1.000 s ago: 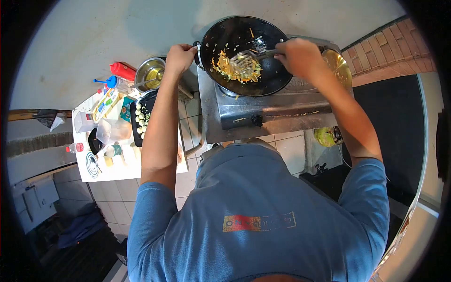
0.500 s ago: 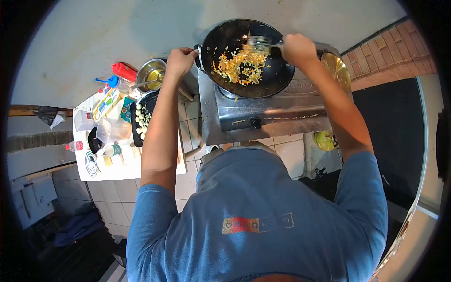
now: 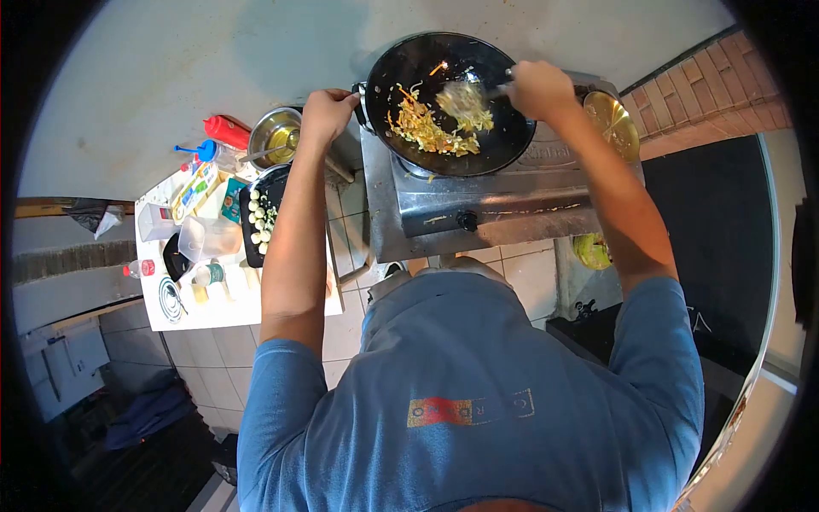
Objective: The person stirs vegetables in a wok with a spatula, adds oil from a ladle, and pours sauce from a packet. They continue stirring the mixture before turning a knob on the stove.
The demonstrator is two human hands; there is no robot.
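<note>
Between the left hand (image 3: pixel 331 113) and right hand (image 3: pixel 543 90), straight passage is blocked by the wok (image 3: pixel 505 145). Beyond both, reach is limited by the wall (image 3: pixel 290 51). The left hand is bordered by the bowl (image 3: pixel 267 128) on its outer side, the right hand by the golden round piece (image 3: pixel 612 121). On the near side of both, open air is found above the stove front (image 3: pixel 520 209).

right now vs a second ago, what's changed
The spatula has moved rightward across the wok; a blurred clump of food now shows at it, right of the main heap. Nothing was newly grasped or let go: the right hand still holds the spatula, the left hand keeps its grip on the handle.
</note>
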